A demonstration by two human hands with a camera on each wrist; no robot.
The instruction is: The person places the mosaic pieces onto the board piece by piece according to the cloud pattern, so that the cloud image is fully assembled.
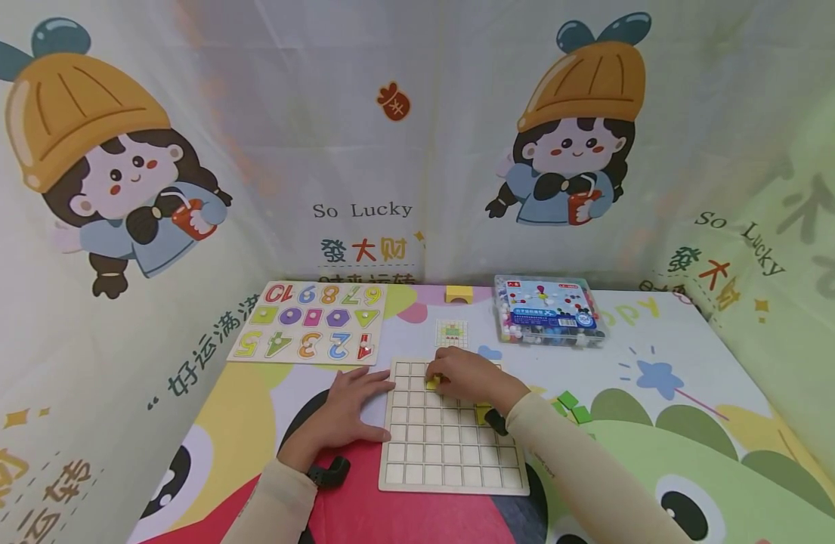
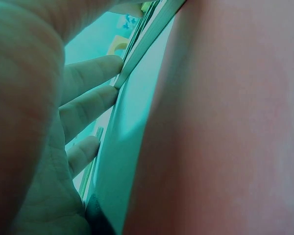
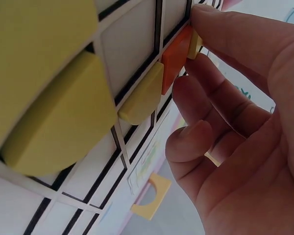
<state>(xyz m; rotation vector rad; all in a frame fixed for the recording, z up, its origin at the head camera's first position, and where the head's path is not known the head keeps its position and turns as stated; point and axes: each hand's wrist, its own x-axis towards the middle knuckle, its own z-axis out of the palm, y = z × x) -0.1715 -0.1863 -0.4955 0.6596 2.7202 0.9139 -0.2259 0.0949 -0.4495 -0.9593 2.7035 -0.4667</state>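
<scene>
A wooden grid board (image 1: 434, 455) lies on the table in front of me. My left hand (image 1: 352, 408) steadies its left edge, thumb and fairly straight fingertips against the side. Over the upper part of the grid, my right hand (image 1: 470, 374) pinches a small yellow tile (image 3: 195, 44) between thumb and index finger. Right beside that tile, an orange tile (image 3: 175, 59) sits in the grid. Farther along are a yellow piece with a rounded end (image 3: 143, 95) and a larger-looking yellow piece (image 3: 63, 122) close to the camera. The right hand hides part of the upper grid in the head view.
A pattern card (image 1: 452, 333) lies beyond the board, with a yellow arch block (image 1: 459, 294) behind it. A number-and-shape puzzle (image 1: 281, 355) is at back left, a clear plastic case (image 1: 549, 310) at back right. Several green tiles (image 1: 568, 399) lie near the right forearm.
</scene>
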